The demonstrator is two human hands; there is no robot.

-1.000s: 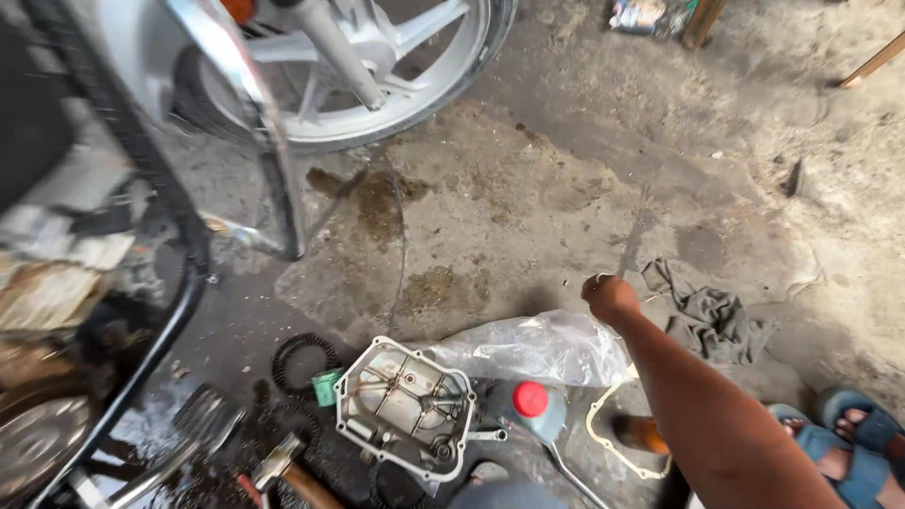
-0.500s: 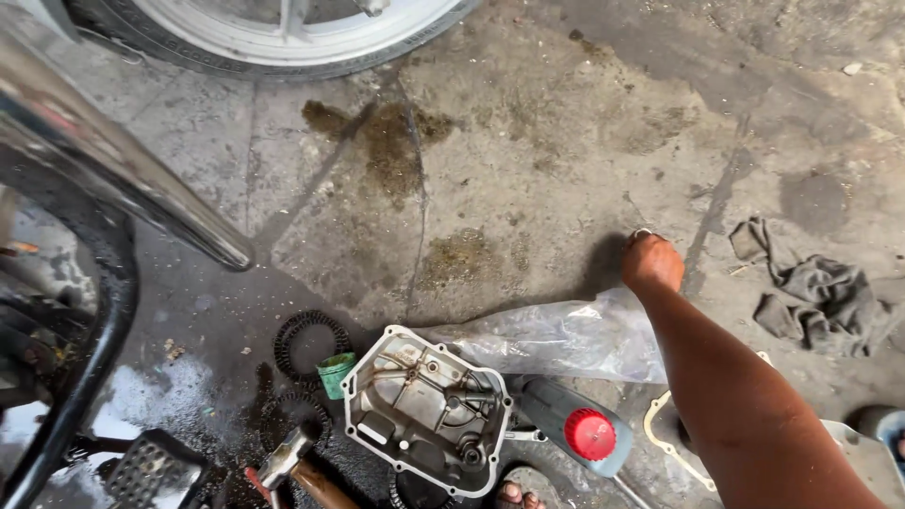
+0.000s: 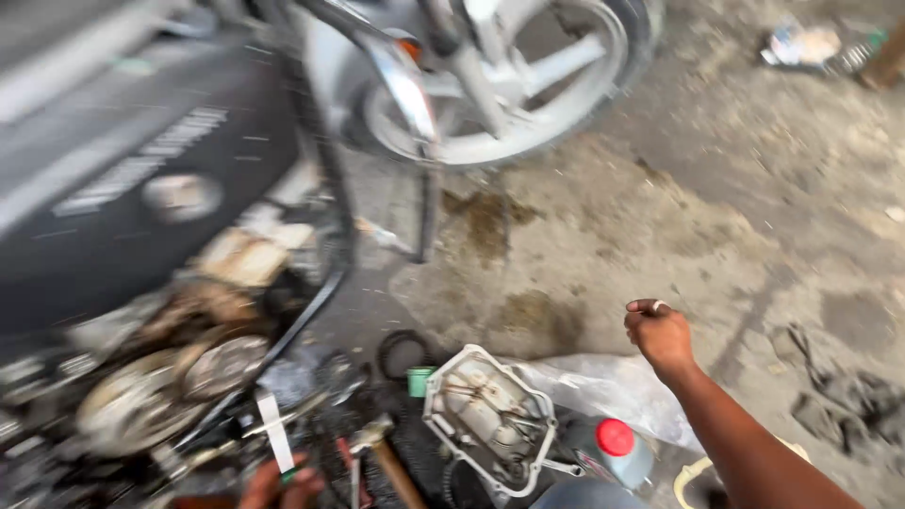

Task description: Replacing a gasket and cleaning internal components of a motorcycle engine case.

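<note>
Knuckles of the right hand (image 3: 660, 332) show above the stained concrete floor (image 3: 754, 217); its fingers are curled tight into a fist, with something small and pale at the fingertips — too small to tell what, or whether it is pinched. Just below the wrist lies a crumpled clear plastic bag (image 3: 613, 386), and beside that a grey metal engine cover (image 3: 485, 417), roughly oblong, lying open side up with greasy ribs and a pale gasket line round its rim. It sits on the floor between the bag and a black rubber ring (image 3: 401, 351), with a small green cap (image 3: 420, 381) touching its upper left corner.

Next to the cover's lower right side stands a grey plastic bottle with a round red cap (image 3: 611, 445); its label is hidden. A wooden-handled hammer (image 3: 385, 454) lies to the left of the cover.

At the bottom edge the left hand (image 3: 278, 485) is only partly in view — fingers bent round a thin white strip (image 3: 273, 432), pinching its lower end. Above, blurred, stand the motorcycle's silver spoked wheel (image 3: 509, 85) and dark body. A grey rag (image 3: 848, 405) lies well apart to the right.
</note>
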